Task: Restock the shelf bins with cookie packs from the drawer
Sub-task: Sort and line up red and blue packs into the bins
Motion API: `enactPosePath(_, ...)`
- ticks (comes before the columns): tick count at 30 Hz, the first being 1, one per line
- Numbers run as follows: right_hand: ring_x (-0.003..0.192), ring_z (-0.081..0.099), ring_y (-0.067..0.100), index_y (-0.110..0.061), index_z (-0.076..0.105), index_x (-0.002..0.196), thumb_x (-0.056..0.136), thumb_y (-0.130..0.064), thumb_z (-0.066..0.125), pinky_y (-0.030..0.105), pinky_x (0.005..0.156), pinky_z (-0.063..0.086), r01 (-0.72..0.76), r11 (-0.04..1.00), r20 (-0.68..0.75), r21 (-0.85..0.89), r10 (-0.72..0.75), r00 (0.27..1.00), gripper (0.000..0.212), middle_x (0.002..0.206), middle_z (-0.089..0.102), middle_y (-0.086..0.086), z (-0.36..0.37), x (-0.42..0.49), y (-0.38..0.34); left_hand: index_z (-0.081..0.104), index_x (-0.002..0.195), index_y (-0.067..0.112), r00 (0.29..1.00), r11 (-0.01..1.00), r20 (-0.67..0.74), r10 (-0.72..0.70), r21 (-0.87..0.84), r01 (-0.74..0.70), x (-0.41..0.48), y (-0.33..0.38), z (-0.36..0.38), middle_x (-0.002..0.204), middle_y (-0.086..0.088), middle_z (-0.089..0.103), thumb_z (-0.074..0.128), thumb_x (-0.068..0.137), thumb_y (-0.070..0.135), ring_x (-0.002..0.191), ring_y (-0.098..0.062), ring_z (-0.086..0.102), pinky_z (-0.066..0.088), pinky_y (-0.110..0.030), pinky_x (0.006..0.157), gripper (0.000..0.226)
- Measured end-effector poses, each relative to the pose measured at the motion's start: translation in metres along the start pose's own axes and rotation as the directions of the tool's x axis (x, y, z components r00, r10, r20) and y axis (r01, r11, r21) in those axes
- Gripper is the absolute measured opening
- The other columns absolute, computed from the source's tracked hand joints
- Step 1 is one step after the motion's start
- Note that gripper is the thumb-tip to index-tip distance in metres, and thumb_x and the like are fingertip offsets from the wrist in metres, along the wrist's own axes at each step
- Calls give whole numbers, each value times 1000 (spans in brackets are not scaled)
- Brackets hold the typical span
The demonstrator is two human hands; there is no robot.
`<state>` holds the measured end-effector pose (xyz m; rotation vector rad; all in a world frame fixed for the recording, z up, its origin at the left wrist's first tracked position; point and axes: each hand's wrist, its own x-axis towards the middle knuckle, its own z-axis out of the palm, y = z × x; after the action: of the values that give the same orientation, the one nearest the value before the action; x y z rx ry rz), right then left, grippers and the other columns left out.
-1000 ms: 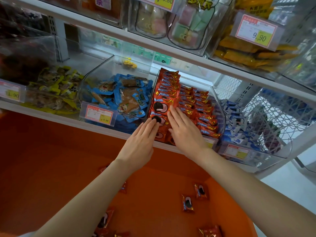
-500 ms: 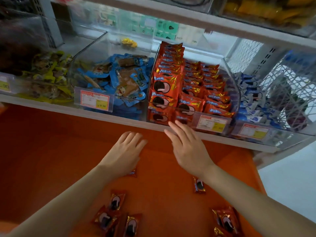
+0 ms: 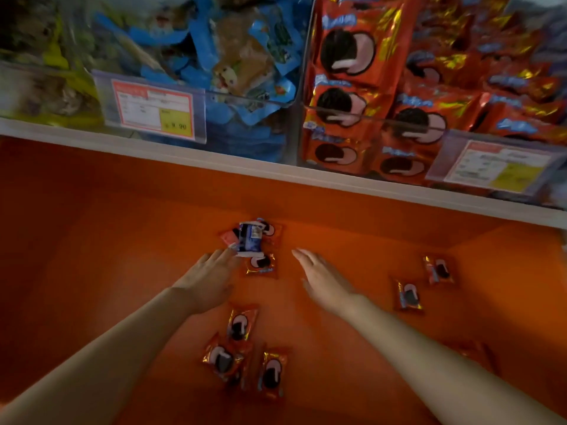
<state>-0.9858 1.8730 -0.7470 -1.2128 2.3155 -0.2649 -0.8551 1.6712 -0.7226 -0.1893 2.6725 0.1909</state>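
Orange-lined drawer floor [image 3: 122, 256] is filling the lower two thirds of the frame, sitting right under the white shelf lip [image 3: 214, 157], so the stock is lying directly below where it is going. Both hands are reaching in flat. Left hand [image 3: 208, 280] is spreading straight fingers, tips at the near edge of a dark blue-and-white wrapped pack [image 3: 250, 239] at frame centre; blur is hiding whether they touch. Right hand [image 3: 322, 280] is hovering just right of it, fingers straight. Neither hand is gripping anything. That blue pack is lying on top of small red foil cookie packs [image 3: 262, 265], so my read is the hands are bracketing the pile to scoop it in one go. More are lying loose: lower-centre packs [image 3: 242, 325] and mid-right packs [image 3: 408, 297]. Likely target, the clear plastic bin of red cookie packs [image 3: 352, 114] in the upper right, is showing packs stacked face-out beside its price label [image 3: 497, 167], front looking nearly full. Neighbouring clear bin of blue snack packs [image 3: 254, 98] is sitting upper centre; can't tell whether the odd blue pack belongs there.
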Motion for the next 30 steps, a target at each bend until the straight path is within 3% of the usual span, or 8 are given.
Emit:
enactPosePath(4,145,14,23,-12,13,152,93,10,34,27,114,13,9,1000,70,28,-11,997,67,159,12,5,21,33,-7,18,150,19,998,995,-23,-63,-82,61,33,-13,6,155,-5,19,47,97,29,141,-22,21,22,-35,113,61)
enactPosePath(10,142,23,24,-9,21,150,97,-9,49,27,113,15,2,995,66,99,-8,998,59,156,23,8,49,68,-13,13,152,14,974,939,2,-227,-263,220,72,-32,17,158,-8,15,53,94,28,144,-26,16,20,-42,115,72)
enactPosePath(14,136,30,25,-10,26,146,92,-20,59,31,109,24,-34,994,31,108,31,999,65,148,35,8,58,77,-17,3,153,23,972,932,91,-218,-276,234,82,-47,31,159,-2,12,55,93,24,146,-24,10,22,-50,114,79)
enactPosePath(18,131,33,27,-9,31,143,93,-27,57,31,105,27,-69,996,-15,54,70,997,60,142,37,10,63,81,-17,10,152,25,970,948,87,-229,-206,243,82,-50,43,157,-3,17,54,92,20,140,-28,20,30,-45,107,75)
enactPosePath(26,120,40,26,-10,46,128,92,-38,55,32,96,32,-177,983,-18,-42,176,984,46,127,42,9,59,60,4,22,148,25,969,966,44,-242,-79,244,77,-35,56,142,-6,41,51,95,32,130,-26,40,34,-38,100,61)
enactPosePath(30,121,39,26,-9,46,124,92,-37,56,30,97,30,-238,970,-5,-58,238,971,44,127,44,9,52,38,19,28,144,24,978,979,56,-203,29,201,73,-16,51,137,-7,37,58,91,33,128,-25,37,36,-38,98,61)
